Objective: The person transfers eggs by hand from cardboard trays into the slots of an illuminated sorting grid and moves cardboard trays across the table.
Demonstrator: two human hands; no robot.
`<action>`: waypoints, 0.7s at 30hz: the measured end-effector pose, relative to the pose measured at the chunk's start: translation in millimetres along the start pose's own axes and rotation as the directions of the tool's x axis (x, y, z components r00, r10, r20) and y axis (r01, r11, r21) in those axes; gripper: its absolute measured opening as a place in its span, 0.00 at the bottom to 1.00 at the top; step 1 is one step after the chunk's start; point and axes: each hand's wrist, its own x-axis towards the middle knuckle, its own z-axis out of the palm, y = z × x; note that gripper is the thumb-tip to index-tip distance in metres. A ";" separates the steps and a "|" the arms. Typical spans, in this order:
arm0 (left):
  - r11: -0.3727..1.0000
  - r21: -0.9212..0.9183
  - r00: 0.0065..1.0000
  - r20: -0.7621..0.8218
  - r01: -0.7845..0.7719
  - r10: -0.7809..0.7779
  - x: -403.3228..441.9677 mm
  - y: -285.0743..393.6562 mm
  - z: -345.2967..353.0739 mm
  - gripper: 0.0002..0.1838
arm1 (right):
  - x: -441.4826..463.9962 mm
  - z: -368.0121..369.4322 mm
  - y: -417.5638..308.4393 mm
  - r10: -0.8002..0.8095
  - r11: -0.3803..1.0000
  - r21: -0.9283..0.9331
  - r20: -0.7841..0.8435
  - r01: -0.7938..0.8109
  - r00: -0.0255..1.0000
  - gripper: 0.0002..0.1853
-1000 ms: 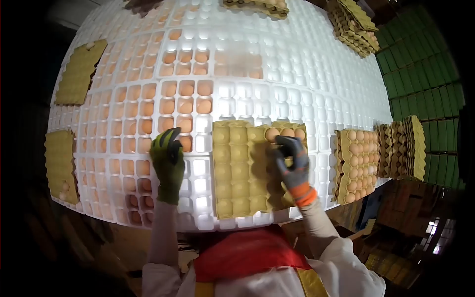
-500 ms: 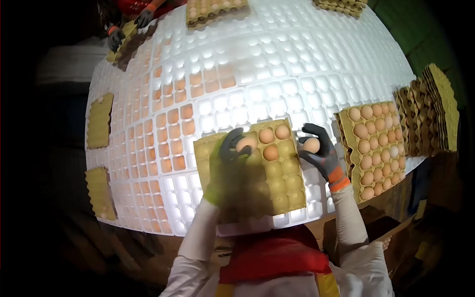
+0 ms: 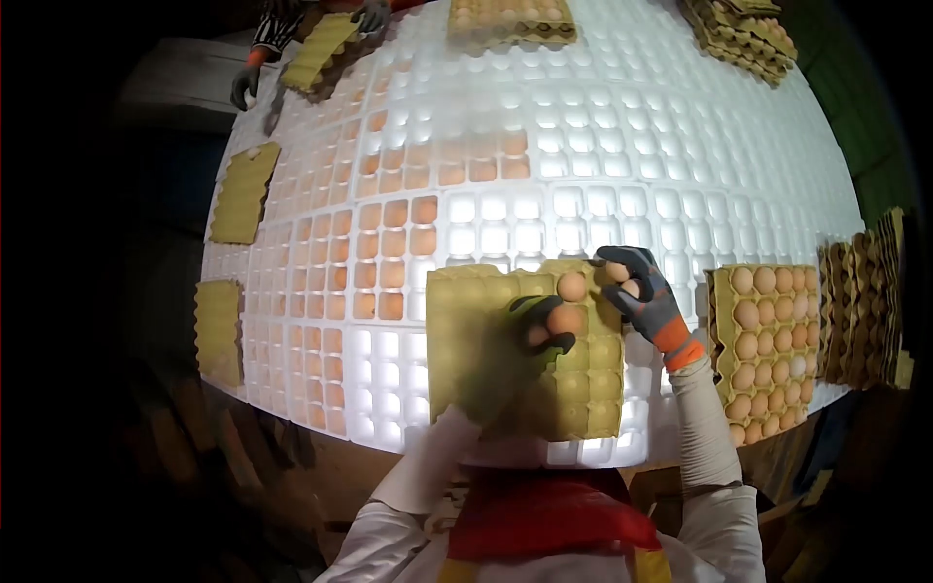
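A yellow cardboard egg tray (image 3: pixel 593 389) lies before me on the white plastic cell trays. My left hand (image 3: pixel 530 340), in a green and dark glove, is closed round eggs over the middle of this tray. One brown egg (image 3: pixel 572 286) rests in a cup near the tray's top edge. At the tray's upper right corner, my right hand (image 3: pixel 646 299), in a grey glove with an orange cuff, has several eggs between its fingers. Shadow and blur hide part of my left hand and the cups below it.
A full egg tray (image 3: pixel 773 340) stands to the right, beside upright stacked trays (image 3: pixel 860 311). White cell trays (image 3: pixel 389 384) cover the table, some holding brown eggs. Cardboard trays (image 3: pixel 219 330) lie at the left. A co-worker's gloved hands (image 3: pixel 245 87) are at the upper left.
The view has shifted. Both hands now hold more than one egg, and the cardboard tray in front holds fewer eggs than half a second ago. The co-worker's hands have moved apart.
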 end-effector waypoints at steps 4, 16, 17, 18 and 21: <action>0.997 -0.081 0.986 -0.165 -0.002 -0.011 11.3 -0.7 -44.1 0.25 | 46.9 23.5 -79.0 0.446 0.619 -0.780 0.246 -0.097 0.861 0.28; 0.617 0.776 0.952 -0.077 -0.130 0.298 134.0 -65.8 -101.5 0.27 | 142.3 65.4 -68.8 0.024 0.789 -0.613 0.100 0.042 0.995 0.23; 0.587 0.795 0.949 -0.048 -0.153 0.313 134.1 -77.6 -96.4 0.30 | 162.7 84.6 -67.2 0.098 0.722 -0.691 0.131 0.020 0.986 0.22; 0.577 0.799 0.951 -0.024 -0.167 0.308 132.7 -84.2 -98.8 0.31 | 177.8 101.0 -61.4 0.175 0.643 -0.766 0.150 0.002 0.973 0.21; 0.648 0.737 0.968 0.032 -0.192 0.250 135.2 -77.3 -107.1 0.32 | 179.0 110.4 -36.5 0.190 0.785 -0.607 0.047 -0.123 0.981 0.19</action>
